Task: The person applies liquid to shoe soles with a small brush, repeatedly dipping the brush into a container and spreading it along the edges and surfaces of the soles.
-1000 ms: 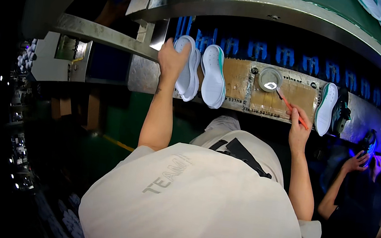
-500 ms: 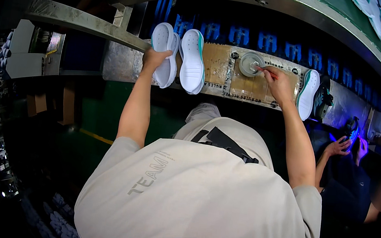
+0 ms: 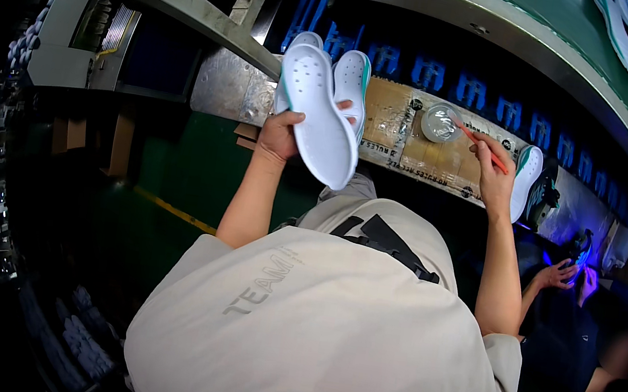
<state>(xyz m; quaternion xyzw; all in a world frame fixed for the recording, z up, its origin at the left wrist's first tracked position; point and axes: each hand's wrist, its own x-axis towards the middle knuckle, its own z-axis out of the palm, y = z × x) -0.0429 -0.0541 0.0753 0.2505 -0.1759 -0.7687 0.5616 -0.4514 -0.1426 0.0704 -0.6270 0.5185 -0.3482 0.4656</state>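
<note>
A white shoe sole with small holes at one end is gripped in my left hand, raised off the bench and tilted. My fingers wrap behind it, with fingertips showing at its right edge. Partly covered by it, more white soles with green edges lie on the bench. My right hand is closed on a thin red-orange brush. The brush's far end reaches the rim of a round, translucent bowl, which holds something clear or pale; the tip itself is hard to make out.
The bowl stands on brown cardboard taped to the metal bench. At right are another white sole and a dark shoe. A co-worker's hands hold something under violet light. A metal rail crosses at upper left.
My left hand has lifted one sole off the bench and brought it nearer and rightward. My right hand has drawn back slightly, with the brush now at the bowl's edge. The whole view has shifted.
</note>
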